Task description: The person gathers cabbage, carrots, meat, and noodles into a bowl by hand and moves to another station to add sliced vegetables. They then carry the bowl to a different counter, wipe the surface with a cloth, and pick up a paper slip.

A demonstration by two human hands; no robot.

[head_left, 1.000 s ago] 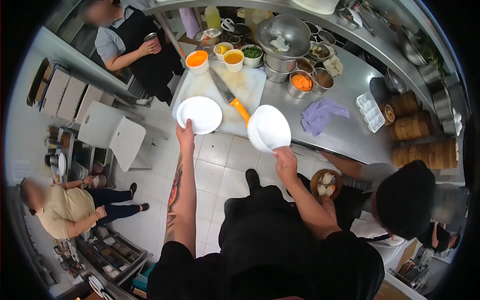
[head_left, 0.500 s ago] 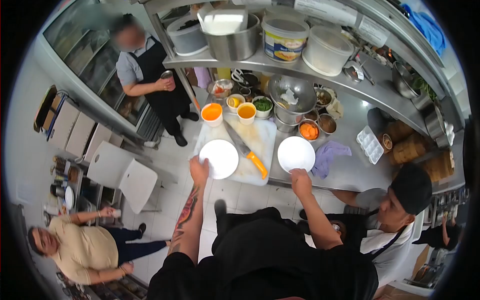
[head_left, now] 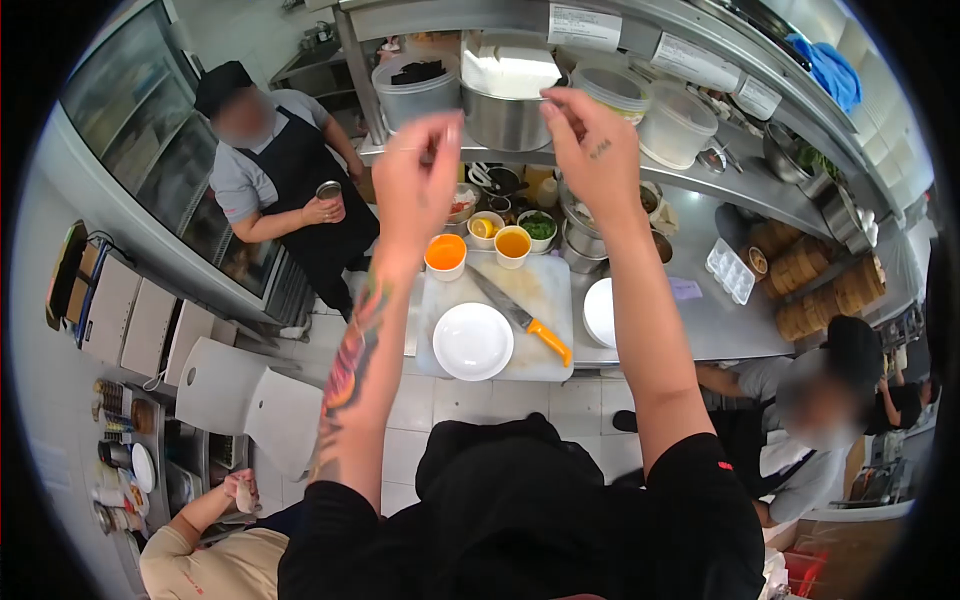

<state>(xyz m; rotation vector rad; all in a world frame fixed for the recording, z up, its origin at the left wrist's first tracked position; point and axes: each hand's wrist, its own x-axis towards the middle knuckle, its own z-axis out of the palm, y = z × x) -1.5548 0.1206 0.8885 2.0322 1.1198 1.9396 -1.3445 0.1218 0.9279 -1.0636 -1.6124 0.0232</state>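
Both my hands are raised in front of the steel pot [head_left: 500,120] on the upper shelf, which holds a white block-shaped container [head_left: 510,68]. My left hand [head_left: 418,180], blurred by motion, is left of the pot with its fingers apart. At the pot's right side, my right hand [head_left: 597,155] has thumb and forefinger apart and nothing visible between them. Below, a white plate [head_left: 473,342] lies on the cutting board [head_left: 548,290] beside a knife with an orange handle [head_left: 548,341]. My right forearm partly covers a second white plate [head_left: 600,313].
Tubs of orange sauce [head_left: 446,256], amber liquid [head_left: 513,245] and chopped greens [head_left: 538,228] stand behind the board. Lidded plastic tubs [head_left: 678,122] flank the pot. A person holding a can [head_left: 329,190] stands at left; another person [head_left: 800,430] is close on my right.
Both hands have let go of the white plates and risen to the shelf. The view has tilted up. The person at lower left has moved partly out of sight.
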